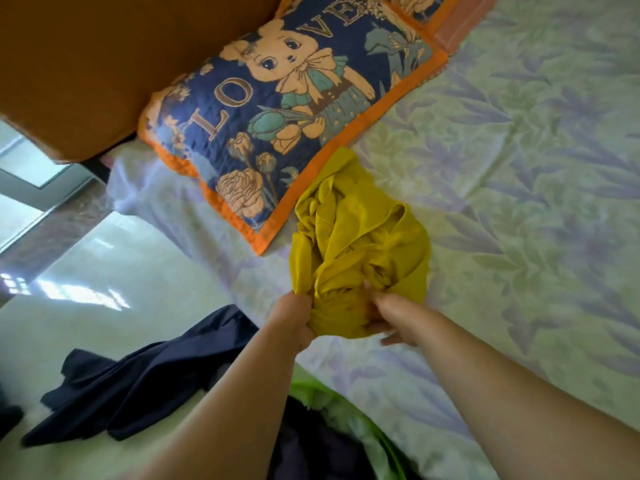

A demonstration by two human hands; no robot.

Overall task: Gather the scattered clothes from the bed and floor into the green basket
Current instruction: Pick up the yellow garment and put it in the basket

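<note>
1. The green basket [341,403] shows only as a blurred strip of bright green rim at the bottom of the view, between the two forearms; most of it is hidden or cut off by the frame edge.
2. Dark cloth [311,448] lies inside the basket, too blurred to tell what garment it is.
3. The left hand [294,318] is seen from the back; its fingers are curled into the near left edge of the yellow garment [356,244] and buried in the folds.
4. The right hand [394,317] grips the near right side of the same garment; its fingers are clamped on the cloth and mostly hidden under it, with a few tips [389,341] showing below.
5. Both arms reach forward from the bottom of the frame, converging on the bunched garment.
6. The yellow garment lies crumpled on the bed [519,168], its far end touching the corner of the pillow [277,109].
7. A dark navy garment [138,382] is spread on the floor [121,265] beside the bed, partly covered by the left forearm.
</note>
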